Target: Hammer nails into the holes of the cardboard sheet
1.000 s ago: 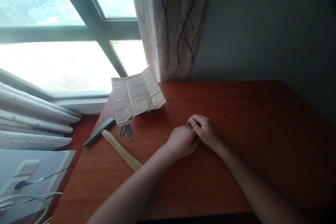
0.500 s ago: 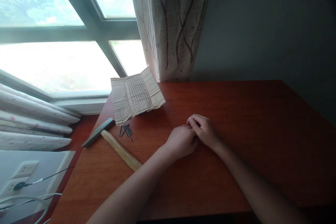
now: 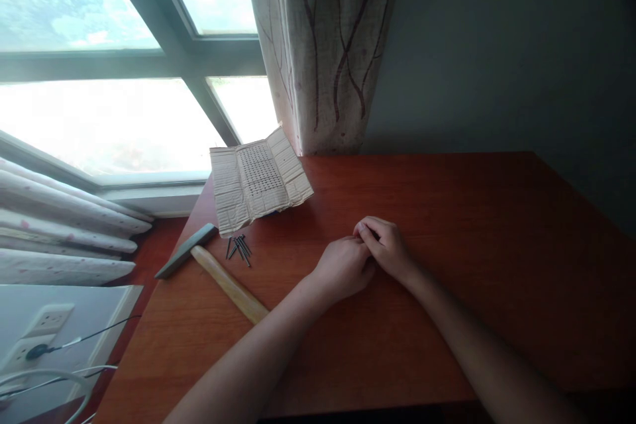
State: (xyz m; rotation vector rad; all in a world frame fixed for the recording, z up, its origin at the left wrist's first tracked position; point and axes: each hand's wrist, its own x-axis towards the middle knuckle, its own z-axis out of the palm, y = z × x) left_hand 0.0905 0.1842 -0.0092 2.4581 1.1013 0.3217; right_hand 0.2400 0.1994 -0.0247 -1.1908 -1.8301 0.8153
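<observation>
My left hand (image 3: 344, 267) and my right hand (image 3: 385, 248) rest together on the reddish wooden table (image 3: 477, 258), both with fingers curled in, the fingertips touching each other. Whether anything is held between them is hidden. To their left lies a hammer (image 3: 213, 269) with a wooden handle and a dark steel head. Several dark nails (image 3: 239, 248) lie in a small heap just beyond its handle. A creased, unfolded piece of cardboard (image 3: 259, 178) with a grid of small holes stands tilted at the table's back left corner.
A patterned curtain (image 3: 328, 46) hangs behind the table next to a large window (image 3: 114, 79). A grey wall is at the back right. At the lower left are wall sockets with a plugged cable (image 3: 44, 348) and pale fabric rolls (image 3: 59, 232).
</observation>
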